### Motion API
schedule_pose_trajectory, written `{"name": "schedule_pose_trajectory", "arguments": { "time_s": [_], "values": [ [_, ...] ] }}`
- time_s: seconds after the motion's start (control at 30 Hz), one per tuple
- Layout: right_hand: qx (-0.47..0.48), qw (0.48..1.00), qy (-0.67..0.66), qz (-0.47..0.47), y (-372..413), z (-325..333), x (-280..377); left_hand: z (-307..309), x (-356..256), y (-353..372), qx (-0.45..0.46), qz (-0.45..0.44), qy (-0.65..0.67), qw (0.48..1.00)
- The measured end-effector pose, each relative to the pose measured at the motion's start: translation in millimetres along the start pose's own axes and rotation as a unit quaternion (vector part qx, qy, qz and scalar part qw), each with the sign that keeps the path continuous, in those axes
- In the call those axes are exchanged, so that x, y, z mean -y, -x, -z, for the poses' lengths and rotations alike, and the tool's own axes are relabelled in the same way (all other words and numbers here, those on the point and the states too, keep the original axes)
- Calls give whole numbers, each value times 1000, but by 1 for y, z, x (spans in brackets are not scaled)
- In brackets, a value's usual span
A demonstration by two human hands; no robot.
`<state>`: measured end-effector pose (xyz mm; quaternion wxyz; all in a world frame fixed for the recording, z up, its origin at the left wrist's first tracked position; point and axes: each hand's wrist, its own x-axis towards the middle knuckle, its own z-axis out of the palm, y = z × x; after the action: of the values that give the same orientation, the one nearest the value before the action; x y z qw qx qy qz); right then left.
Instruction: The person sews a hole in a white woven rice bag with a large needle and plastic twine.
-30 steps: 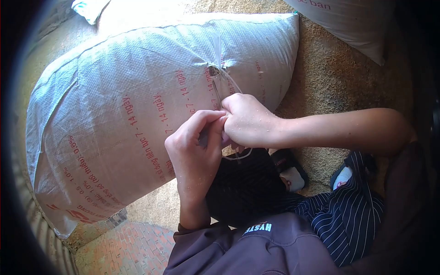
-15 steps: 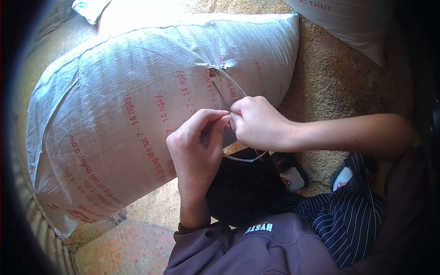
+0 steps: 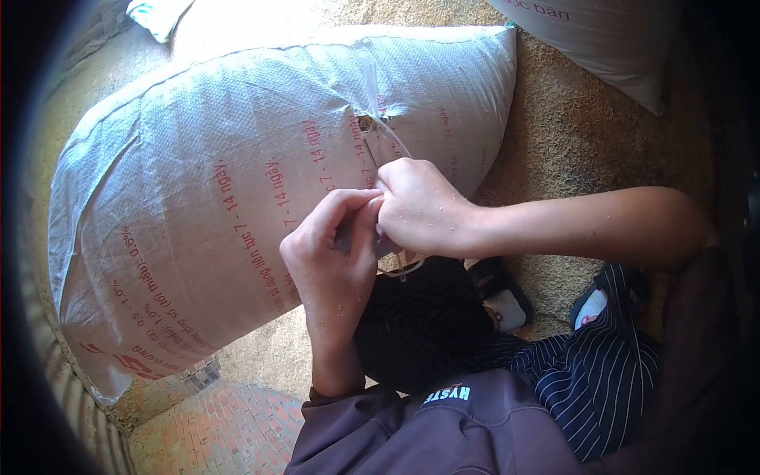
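Note:
A full white woven sack (image 3: 198, 174) with red print lies across the view, with a small hole (image 3: 366, 123) in its upper side. A pale plastic string (image 3: 397, 141) runs from beside the hole down to my right hand (image 3: 423, 207), which is closed near it. My left hand (image 3: 334, 241) is pinched against the right fingertips, over the sack's lower edge. A thin dark strand reaches from the hole toward the fingers. What the fingertips hold is hidden. A loop of the string (image 3: 412, 273) hangs below the hands.
Another white sack (image 3: 602, 39) stands at the upper right. Grain-like husks (image 3: 554, 142) cover the ground. Brick paving (image 3: 214, 431) shows at the lower left, beside a ridged edge (image 3: 87, 404). Sandalled feet (image 3: 507, 309) are below the right forearm.
Both hands have moved slightly left, the right one more, closing up against the left. The dark strand shows less, and the hanging string loop has shifted left.

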<state>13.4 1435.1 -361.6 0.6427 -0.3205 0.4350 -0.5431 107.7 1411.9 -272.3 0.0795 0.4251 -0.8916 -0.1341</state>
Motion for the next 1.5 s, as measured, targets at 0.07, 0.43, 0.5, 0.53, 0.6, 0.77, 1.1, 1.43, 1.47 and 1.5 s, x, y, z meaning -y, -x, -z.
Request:
{"name": "schedule_pose_trajectory", "arguments": {
  "time_s": [0.07, 0.43, 0.5, 0.53, 0.6, 0.77, 1.1, 1.43, 1.47, 1.5],
  "values": [
    [-13, 1000, -10, 10, 1, -5, -2, 2, 0, 0, -4, 2, 2, 1000],
    [-168, 977, 1, 132, -15, -12, -10, -5, -6, -14, 18, 46, -95, 994],
    [-162, 979, -7, 126, -18, -10, -10, -6, -7, -14, 14, 33, -110, 993],
    [-162, 978, -7, 128, -19, -7, -11, -5, -7, -13, 17, 36, -100, 994],
    [-109, 991, -21, 80, -20, 3, -7, -6, -8, -15, 21, 37, -87, 995],
    [-92, 922, 310, 214, -35, 46, 7, -3, -9, -15, 43, 43, -73, 995],
    [-37, 964, 175, 195, -87, 62, 27, -4, -10, -13, -1, 3, -30, 1000],
    [-246, 918, 11, 312, -101, 88, 79, 1, 2, -10, -117, -97, 68, 986],
    [-299, 879, 39, 369, -95, 81, 91, 1, 2, -8, -102, -93, 57, 989],
    [-288, 914, 24, 284, -76, 87, 95, 2, -3, -8, -108, -91, 44, 989]
  ]
}}
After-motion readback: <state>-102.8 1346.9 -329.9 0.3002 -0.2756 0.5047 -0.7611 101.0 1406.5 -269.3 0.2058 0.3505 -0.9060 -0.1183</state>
